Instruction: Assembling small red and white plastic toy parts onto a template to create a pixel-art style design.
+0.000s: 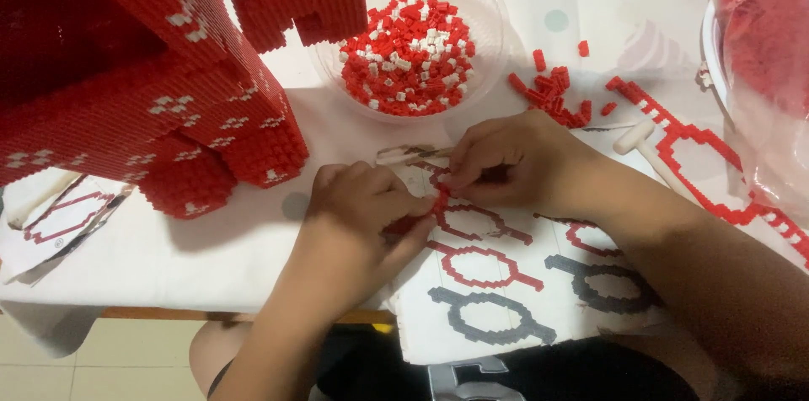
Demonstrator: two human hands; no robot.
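- The left hand (362,207) is curled, and its fingertips pinch a small red brick strip (438,201) that lies on the printed pattern sheet (506,300).
- The right hand (514,161) comes from the right side and its fingers close on the upper end of the same strip, so both hands meet at this one piece.
- The sheet lies at the near edge of the table, on a white cloth (211,241), and shows red and grey ring shapes.
- Behind the hands stands a clear bowl (484,9) with red and white small bricks inside.
- A loose heap of red bricks (552,93) lies just right of the bowl.
- A long red brick chain (699,152) runs across the right side of the cloth, and a small white mallet (645,147) lies beside it.
- A large red brick model (143,72) with white marks fills the upper left part.
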